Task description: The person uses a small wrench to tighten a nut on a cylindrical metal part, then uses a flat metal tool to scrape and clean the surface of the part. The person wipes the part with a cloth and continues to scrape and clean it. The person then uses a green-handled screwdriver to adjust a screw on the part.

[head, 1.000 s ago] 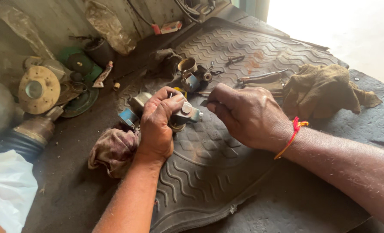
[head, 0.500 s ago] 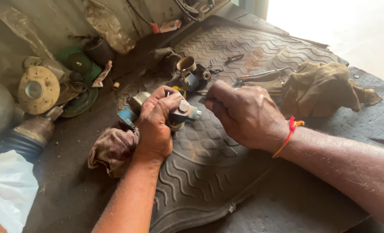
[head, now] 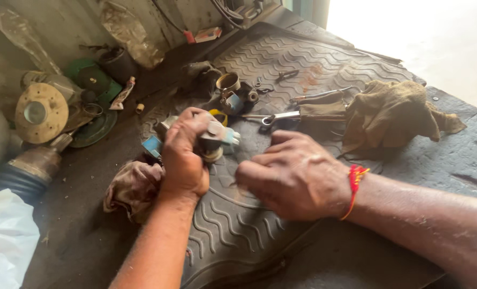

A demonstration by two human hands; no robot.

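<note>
Left hand (head: 185, 155) clamped round small metal valve fitting (head: 217, 140) on ribbed rubber mat (head: 260, 230); right hand (head: 292, 174) loosely curled, blurred, apparently empty; next: steady regrip

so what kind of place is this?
Probably a repair workshop bench: a ribbed rubber mat strewn with greasy metal parts, a spanner, oily rags, and the left hand gripping a small metal fitting.

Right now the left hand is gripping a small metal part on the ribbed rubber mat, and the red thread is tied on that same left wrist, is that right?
Not quite. The left hand does grip the small metal part on the ribbed rubber mat, but the red thread is tied on the right wrist, behind the right hand. The head view shows it.
</note>
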